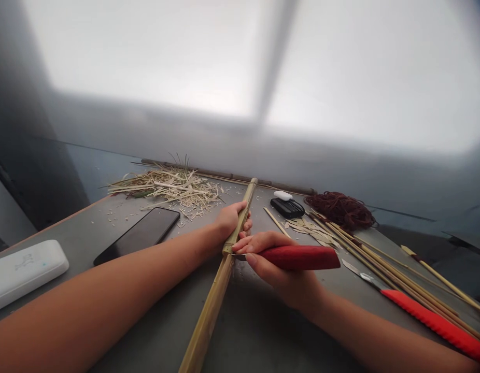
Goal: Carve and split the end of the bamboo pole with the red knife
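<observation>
On the grey table, the bamboo pole runs from the near edge of view toward the back, far end just short of the brown cane along the rear.

Left hand: fingers wrapped round the pole above a node. Right hand: thumb and fingers pinching the red-handled knife, its short blade at the pole by that node, fingertips close against the bamboo. Blade contact hard to read; mostly hidden.

Surface, left side: shavings heap at the back with loose crumbs spilling forward, dark phone nearer, white case at the edge of view. Table edge shows an orange-brown line.

Right side: black device with small white case at its back, flat pale slips, tangled dark red-brown cord, bundle of thin sticks, orange-red-handled blade beside them.

Room: grey wall behind, two bright pale panels with a darker strip between. Probably lit windows or screens, too blurred to confirm. Left corner dark.
</observation>
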`<state>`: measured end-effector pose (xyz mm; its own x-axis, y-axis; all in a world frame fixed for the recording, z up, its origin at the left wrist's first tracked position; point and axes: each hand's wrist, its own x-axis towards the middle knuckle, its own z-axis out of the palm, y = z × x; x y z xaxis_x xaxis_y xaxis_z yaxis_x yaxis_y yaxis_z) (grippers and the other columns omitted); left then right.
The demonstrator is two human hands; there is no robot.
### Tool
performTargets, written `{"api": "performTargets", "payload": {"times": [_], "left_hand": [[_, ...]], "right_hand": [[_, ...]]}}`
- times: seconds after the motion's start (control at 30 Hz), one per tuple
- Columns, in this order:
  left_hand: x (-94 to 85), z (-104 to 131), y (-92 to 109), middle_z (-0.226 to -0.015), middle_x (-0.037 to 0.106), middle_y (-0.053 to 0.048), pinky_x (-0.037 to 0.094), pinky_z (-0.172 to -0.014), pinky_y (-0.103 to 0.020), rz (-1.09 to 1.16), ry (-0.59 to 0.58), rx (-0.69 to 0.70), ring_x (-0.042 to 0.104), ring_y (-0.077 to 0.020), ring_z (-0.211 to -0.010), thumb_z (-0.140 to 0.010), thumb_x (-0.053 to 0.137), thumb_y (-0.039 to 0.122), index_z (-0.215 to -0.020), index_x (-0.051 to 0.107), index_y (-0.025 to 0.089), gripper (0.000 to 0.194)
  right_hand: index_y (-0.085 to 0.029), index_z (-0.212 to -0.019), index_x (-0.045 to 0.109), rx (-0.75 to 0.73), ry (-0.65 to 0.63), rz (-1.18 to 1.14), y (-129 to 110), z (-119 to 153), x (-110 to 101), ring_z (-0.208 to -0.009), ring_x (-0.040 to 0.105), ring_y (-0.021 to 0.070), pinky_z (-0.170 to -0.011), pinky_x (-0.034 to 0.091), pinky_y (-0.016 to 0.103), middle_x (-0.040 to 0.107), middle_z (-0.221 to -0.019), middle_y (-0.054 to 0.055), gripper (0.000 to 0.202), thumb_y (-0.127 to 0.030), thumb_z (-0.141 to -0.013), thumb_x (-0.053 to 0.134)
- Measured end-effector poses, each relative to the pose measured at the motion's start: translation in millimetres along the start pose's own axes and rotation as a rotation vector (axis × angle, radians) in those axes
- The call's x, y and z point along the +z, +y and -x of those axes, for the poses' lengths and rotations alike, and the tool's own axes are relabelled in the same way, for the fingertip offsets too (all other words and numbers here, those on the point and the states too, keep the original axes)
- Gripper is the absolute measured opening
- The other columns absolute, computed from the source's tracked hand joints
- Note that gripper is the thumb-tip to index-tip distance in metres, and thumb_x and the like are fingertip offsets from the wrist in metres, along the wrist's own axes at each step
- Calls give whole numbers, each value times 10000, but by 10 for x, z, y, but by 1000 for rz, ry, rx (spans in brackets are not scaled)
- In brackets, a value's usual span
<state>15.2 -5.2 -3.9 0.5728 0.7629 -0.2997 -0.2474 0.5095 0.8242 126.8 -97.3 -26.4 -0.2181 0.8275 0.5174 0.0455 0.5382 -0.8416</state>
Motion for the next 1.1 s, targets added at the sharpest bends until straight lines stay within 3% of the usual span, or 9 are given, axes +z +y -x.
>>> {"api": "performTargets", "payload": {"times": [0.1, 0.27, 0.37, 0.67, 0.77, 0.93, 1.1], "left_hand": [[-15, -25, -7, -380, 364, 46, 191, -289, -184, 2, -17, -8, 276, -87, -251, -983, 219, 388, -683, 371, 208, 382], [83, -15, -21, -387, 365, 53, 199, -303, -181, -72, 152, 11, 269, -76, -255, -987, 255, 362, -699, 374, 205, 349], [118, 0, -28, -381, 359, 51, 210, -308, -184, -99, 194, 44, 268, -77, -258, -987, 262, 337, -695, 375, 204, 341], [4, 10, -6, -396, 354, 47, 187, -276, -176, 30, -20, -23, 265, -84, -250, -983, 223, 385, -696, 367, 209, 366], [-7, -3, 5, -391, 351, 45, 181, -273, -174, 22, -29, -57, 260, -85, -247, -983, 213, 390, -692, 369, 208, 376], [42, 14, -2, -388, 360, 41, 198, -293, -181, 6, 40, -3, 277, -87, -262, -981, 231, 371, -683, 367, 207, 367], [126, -32, -52, -361, 367, 45, 221, -320, -190, -167, 266, 73, 279, -80, -262, -988, 299, 323, -690, 400, 196, 339]], "right_hand": [[-322, -764, 722, -5, -11, 8, 0, 9, -4, -972, 700, 228, -972, 522, 362, 770, -910, -22, 171, -155, -758, 686], [-334, -763, 738, -15, 4, 62, -34, 17, -6, -902, 720, 215, -878, 574, 299, 772, -898, -27, 184, -157, -722, 713], [-313, -755, 736, 3, 3, 80, -51, 16, -16, -893, 723, 223, -873, 577, 307, 772, -901, -14, 157, -161, -721, 716], [-283, -733, 689, -27, -9, 28, -35, 10, 0, -912, 703, 239, -957, 531, 398, 760, -868, 8, 116, -168, -747, 696], [-296, -726, 696, -61, 5, 26, -30, 18, 18, -896, 703, 239, -967, 522, 388, 757, -854, 5, 157, -138, -733, 701], [-315, -733, 716, -64, 24, 52, -40, 18, 26, -883, 705, 241, -909, 549, 370, 757, -840, -5, 175, -141, -728, 697], [-317, -723, 720, -136, 20, 160, -32, 39, 11, -829, 709, 238, -853, 564, 355, 755, -833, -6, 199, -119, -697, 713]]}}
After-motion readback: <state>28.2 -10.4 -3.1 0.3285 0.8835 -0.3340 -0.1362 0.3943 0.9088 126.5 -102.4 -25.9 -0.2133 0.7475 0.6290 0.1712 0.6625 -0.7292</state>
